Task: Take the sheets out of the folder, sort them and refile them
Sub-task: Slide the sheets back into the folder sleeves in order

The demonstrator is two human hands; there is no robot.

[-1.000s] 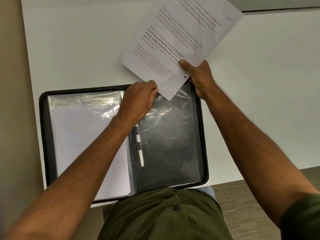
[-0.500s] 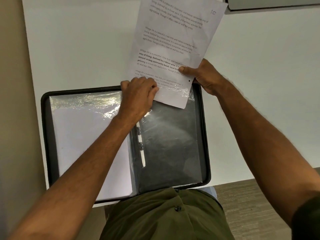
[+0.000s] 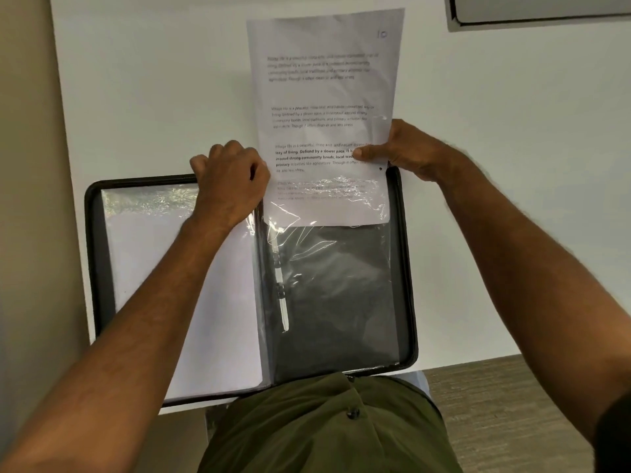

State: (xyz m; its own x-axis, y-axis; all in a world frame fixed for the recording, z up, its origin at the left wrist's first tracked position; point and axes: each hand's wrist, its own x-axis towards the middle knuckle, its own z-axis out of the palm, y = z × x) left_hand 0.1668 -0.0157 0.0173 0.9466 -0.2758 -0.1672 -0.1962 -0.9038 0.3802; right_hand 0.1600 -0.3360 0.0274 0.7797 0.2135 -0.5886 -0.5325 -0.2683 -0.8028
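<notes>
A black folder lies open on the white table. Its left page holds white sheets under clear plastic. The right page is a clear sleeve over black backing. A printed sheet, marked 10 at its top right corner, stands upright with its bottom edge inside the sleeve's top opening. My right hand pinches the sheet's right edge, thumb on the text. My left hand grips the top of the sleeve near the folder's spine, fingers curled.
A white pen sits along the spine. A grey-framed panel lies at the table's far right corner. The table's front edge runs just below the folder, with wood-look floor beyond it at right. A beige wall borders the table's left edge.
The sheet turned from tilted right to upright and its bottom edge slid down into the right sleeve. My right hand moved with it; my left hand stayed at the sleeve's top.
</notes>
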